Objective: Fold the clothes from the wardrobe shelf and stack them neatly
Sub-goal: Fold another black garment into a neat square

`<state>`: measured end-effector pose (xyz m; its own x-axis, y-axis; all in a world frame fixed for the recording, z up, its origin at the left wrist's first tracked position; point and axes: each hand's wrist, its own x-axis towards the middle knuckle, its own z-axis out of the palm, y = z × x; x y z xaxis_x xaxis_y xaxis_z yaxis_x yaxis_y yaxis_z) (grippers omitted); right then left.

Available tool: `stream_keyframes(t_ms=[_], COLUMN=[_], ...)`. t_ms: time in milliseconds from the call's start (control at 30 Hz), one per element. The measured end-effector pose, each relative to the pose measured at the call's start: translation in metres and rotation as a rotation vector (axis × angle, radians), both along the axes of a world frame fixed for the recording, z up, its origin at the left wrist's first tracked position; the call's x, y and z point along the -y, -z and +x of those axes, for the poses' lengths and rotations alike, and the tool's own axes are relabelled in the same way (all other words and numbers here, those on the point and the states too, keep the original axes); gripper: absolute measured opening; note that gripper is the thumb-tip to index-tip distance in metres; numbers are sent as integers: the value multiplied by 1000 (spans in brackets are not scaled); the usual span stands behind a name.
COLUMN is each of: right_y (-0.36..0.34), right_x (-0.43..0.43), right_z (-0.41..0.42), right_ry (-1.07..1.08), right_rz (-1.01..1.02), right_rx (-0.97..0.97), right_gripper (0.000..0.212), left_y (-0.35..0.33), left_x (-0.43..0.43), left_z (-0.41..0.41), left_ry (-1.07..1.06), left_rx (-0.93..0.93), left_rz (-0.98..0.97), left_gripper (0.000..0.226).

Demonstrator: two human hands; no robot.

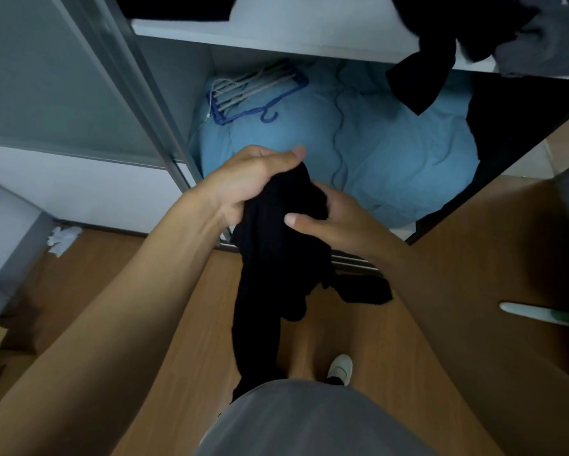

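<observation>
A black garment (266,278) hangs bunched in front of me, its lower part trailing toward the floor. My left hand (250,179) grips its top from the left, fingers curled over the cloth. My right hand (329,222) holds it from the right, thumb pressed on the fabric. Above, the white wardrobe shelf (276,34) carries an untidy heap of dark clothes (441,31) at the right, one black piece drooping over the edge, with a grey garment (546,44) beside it. More dark fabric (178,4) lies at the shelf's left.
Below the shelf a light blue duvet (391,143) fills the wardrobe bottom, with blue and pale hangers (253,90) lying on it. A sliding door frame (138,93) stands left. The wooden floor (178,307) holds crumpled white paper (62,240) and my white shoe (340,368).
</observation>
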<state>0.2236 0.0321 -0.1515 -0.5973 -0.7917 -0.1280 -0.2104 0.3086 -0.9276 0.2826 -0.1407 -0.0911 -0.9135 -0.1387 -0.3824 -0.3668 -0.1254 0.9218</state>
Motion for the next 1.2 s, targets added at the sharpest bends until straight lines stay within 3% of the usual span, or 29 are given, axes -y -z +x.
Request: stream_keyframes(t_ms=[67, 133, 200, 300, 400, 500, 600, 767, 833, 900, 967, 1067, 1200], right_y=[5, 10, 14, 13, 16, 14, 7, -10, -12, -14, -16, -17, -21], right_x=[1, -5, -16, -17, -4, 4, -3, -2, 4, 7, 5, -4, -20], right_z=[-3, -5, -3, 21, 30, 22, 9, 8, 11, 12, 13, 14, 15], right_ry=[212, 446, 379, 15, 164, 408, 507, 384, 343, 344, 373, 417, 471], right_rz=[71, 51, -55, -88, -127, -161, -218, -165, -155, -148, -138, -132, -179], right_rx=[-142, -154, -64, 122, 124, 60, 80, -145, -227, -249, -231, -200, -149], right_gripper=[46, 32, 19, 28, 30, 27, 23, 23, 24, 23, 24, 25, 23], left_y=[-4, -5, -3, -1, -1, 0, 8, 48, 58, 66, 74, 91, 125], left_x=[-3, -3, -5, -14, -21, -18, -3, 1, -8, -14, -21, -27, -24], left_z=[0, -1, -1, 0, -1, 0, 4, 16, 20, 21, 20, 15, 17], left_ry=[-122, -213, -222, -212, -200, -180, -203, -281, -195, 31, 228, 260, 219], left_rx=[43, 65, 72, 67, 32, -3, 1, 153, 20, -168, -252, -213, -81], left_rz=[133, 217, 230, 257, 263, 197, 108, -303, -335, -213, -208, -371, -575], left_gripper=[35, 31, 26, 24, 28, 34, 31, 30, 36, 50, 40, 12, 17])
